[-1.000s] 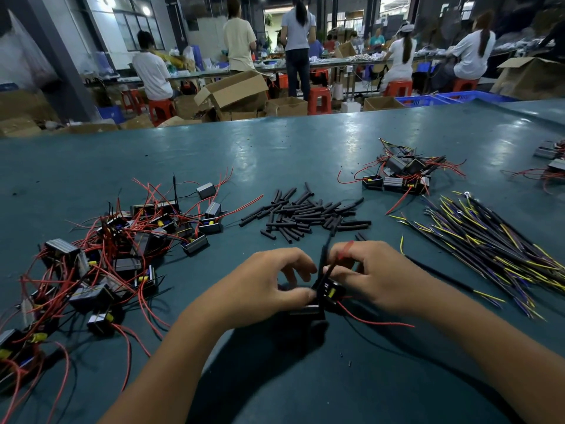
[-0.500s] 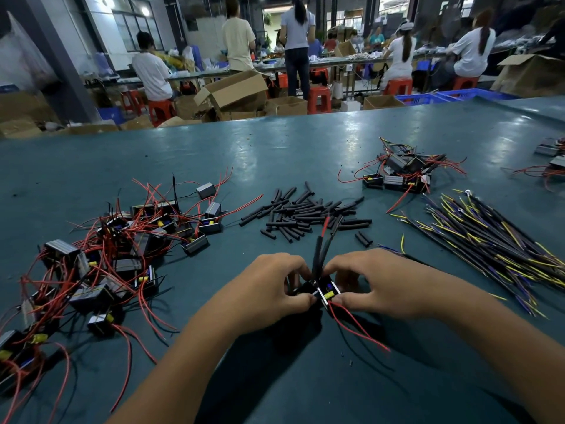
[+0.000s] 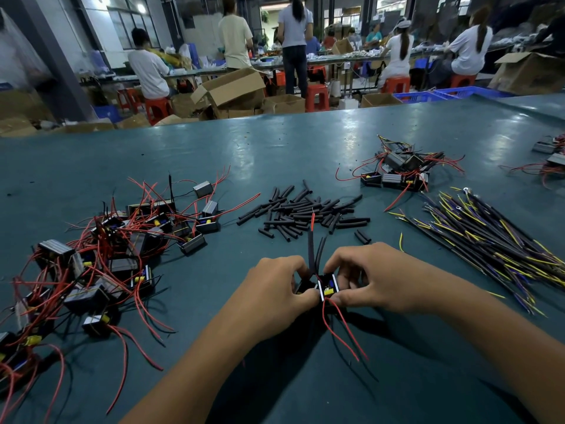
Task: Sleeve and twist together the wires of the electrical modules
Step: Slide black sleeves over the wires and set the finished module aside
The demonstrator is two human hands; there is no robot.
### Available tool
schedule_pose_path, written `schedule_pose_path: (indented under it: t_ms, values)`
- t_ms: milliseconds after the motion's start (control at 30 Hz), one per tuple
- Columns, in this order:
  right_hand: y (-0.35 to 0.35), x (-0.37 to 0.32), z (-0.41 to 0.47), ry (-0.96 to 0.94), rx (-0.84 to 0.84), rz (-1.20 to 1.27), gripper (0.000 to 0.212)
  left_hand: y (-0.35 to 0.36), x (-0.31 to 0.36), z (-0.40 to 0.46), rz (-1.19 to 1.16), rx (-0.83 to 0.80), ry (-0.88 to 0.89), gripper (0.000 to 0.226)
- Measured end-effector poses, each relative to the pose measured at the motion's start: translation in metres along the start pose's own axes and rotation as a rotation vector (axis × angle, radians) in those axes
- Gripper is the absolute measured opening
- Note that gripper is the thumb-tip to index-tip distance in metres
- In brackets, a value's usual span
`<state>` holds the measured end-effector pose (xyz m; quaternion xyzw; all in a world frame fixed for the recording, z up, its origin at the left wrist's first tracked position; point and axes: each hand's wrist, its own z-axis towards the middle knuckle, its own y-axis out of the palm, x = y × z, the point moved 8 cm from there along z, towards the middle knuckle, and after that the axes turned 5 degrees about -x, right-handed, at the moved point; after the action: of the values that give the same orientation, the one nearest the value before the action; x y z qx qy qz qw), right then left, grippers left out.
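Both hands have dropped closer together, left hand [image 3: 276, 283] and right hand [image 3: 371, 278] pinching the module [image 3: 327, 287] just below the sleeve pile [image 3: 302, 211], two sleeved wires [image 3: 312, 252] sticking up, red leads trailing.

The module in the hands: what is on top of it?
Two black sleeves stand up from the module; a red wire tip shows above one. The fingers hide where they join.

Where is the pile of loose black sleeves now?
In the head view, the black sleeves lie mid-table, just beyond both hands, between the red-wired modules leftward and the wire bundle rightward.
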<state>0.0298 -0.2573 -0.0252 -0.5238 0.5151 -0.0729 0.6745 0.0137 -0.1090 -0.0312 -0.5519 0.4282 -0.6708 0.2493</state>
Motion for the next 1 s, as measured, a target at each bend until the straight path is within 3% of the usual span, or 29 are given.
schedule_pose_path:
  t_ms: [100,267,533,667,833,1000]
  values:
    - [-0.002,0.004,0.0,0.024,-0.004,0.024,0.032,0.001,0.002,0.001,-0.026,-0.025,0.027,0.024]
    - [-0.003,0.008,-0.001,0.031,-0.026,0.034,0.034,0.009,-0.006,-0.002,-0.186,-0.355,0.052,0.045]
    - [0.002,0.004,-0.001,0.017,-0.032,-0.005,0.039,0.006,-0.001,-0.001,-0.076,-0.256,0.096,0.044]
    - [0.001,0.0,-0.002,-0.003,-0.009,-0.065,0.034,0.003,0.001,0.0,-0.022,-0.217,0.107,0.03]
    - [-0.003,-0.006,-0.003,-0.027,0.027,-0.175,0.032,0.006,0.005,0.001,0.061,-0.202,0.132,0.024]
    - [0.002,-0.018,-0.003,-0.052,0.054,-0.408,0.045,0.007,0.008,0.003,0.141,-0.197,0.153,0.026]
